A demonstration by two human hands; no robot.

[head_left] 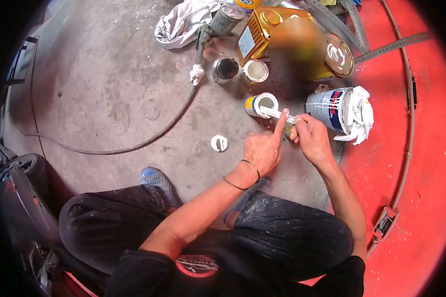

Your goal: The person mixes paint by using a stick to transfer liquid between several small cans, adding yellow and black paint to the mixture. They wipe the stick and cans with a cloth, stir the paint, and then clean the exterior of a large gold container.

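My right hand point(313, 140) is closed around the handle end of a narrow spatula point(273, 113) coated in white. The blade's tip reaches over the mouth of a small open can point(252, 105) with a yellow label and pale contents. My left hand point(262, 152) has its index finger stretched out, the fingertip right at the spatula; its other fingers are curled and partly hidden. A round lid point(219, 143) smeared with white lies on the floor to the left of my left hand.
A large paint can point(327, 110) with a white rag point(362, 116) stands at right. Behind are a dark open jar point(225, 68), a cream-filled can point(255, 72) and a gold tin point(252, 37). A hose point(158, 136) curves across the floor; a cable point(410, 123) crosses the red area.
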